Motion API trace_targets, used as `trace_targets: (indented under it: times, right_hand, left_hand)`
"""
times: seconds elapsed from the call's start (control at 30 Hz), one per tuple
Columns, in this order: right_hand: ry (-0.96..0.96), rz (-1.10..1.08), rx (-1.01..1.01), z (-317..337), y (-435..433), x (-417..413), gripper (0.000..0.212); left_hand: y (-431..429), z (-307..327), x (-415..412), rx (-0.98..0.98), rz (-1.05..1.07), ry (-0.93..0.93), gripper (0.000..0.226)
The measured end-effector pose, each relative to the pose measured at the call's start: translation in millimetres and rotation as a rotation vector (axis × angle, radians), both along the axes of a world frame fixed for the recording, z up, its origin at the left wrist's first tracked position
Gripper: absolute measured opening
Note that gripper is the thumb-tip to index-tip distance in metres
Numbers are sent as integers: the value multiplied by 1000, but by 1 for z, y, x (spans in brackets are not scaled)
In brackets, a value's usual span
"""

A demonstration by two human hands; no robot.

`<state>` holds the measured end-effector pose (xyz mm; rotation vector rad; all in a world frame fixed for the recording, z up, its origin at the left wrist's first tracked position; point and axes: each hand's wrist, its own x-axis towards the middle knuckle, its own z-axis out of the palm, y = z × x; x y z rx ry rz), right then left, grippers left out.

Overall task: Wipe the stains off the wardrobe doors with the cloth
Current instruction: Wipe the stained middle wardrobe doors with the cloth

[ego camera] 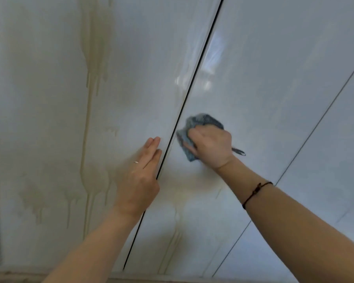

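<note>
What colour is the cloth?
Blue-grey cloth, gripped by the right hand; head view shows it.

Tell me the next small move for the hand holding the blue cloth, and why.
Probably draw the right hand, gripping the crumpled blue cloth, down the glossy white right-hand door: faint yellowish drip streaks show just below it. The left hand lies flat on the neighbouring door, where heavier brown streaks run.

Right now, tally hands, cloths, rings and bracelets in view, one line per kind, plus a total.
Hands: 2, left hand and right hand
Cloths: 1, the blue cloth in the right hand
Rings: 1, a ring on the left hand
Bracelets: 1, a dark bracelet on the right wrist
Total: 5
</note>
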<state>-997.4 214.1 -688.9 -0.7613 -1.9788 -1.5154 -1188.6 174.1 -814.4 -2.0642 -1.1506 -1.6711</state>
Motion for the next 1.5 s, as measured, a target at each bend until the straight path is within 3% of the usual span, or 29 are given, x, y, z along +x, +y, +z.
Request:
trace_targets:
  times: [0.13,0.2,0.43,0.53,0.63,0.7,0.83,0.9,1.03,1.13,1.2,1.3,1.4,1.5]
  right_hand:
    - [603,-7,128,75,4,-42,38]
    - [729,38,142,63,8,-56,38]
    - [195,114,-80,-104,-3,-31,32]
    - [119,82,-247,-168,-9,6,28]
    - [116,-23,-299,-187,-20,40,23]
    - [327,-162,-276,-177,-32,60,26]
    - [1391,-242,-205,-139,-36,70,42]
    - [1558,-220,-133,-130,-32,68,41]
    - [1517,-253,-253,-175,-42,74,28]
    - [1172,-381,-574,-243,-68,88,18]
    - [999,-387,-658,-261,-74,98,18]
    - [1053,-324,-649,-226,-72,91,17]
    - [1166,-179,-518,-155,-58,78,8]
    - [1280,-14,-442,-99,-48,68,30]
  left_hand:
    - [4,-8,2,9,13,44,59]
    - [5,-8,2,10,29,53,61]
    - [11,-11,-1,10,48,97,66]
    - [15,-12,-4,16,76,143,66]
    - [19,-14,-10,51,81,151,59]
    - [19,-14,-8,60,69,128,61]
    - [18,-16,0,58,85,97,62]
    - [17,-16,0,38,87,115,66]
    - [18,-15,-5,61,79,126,67]
    - [17,-17,-2,91,83,118,65]
    - [18,-22,3,89,94,94,64]
    - [22,-26,9,91,90,60,66]
    - [26,-24,11,95,97,67,71]
    - [25,-24,13,89,110,64,70]
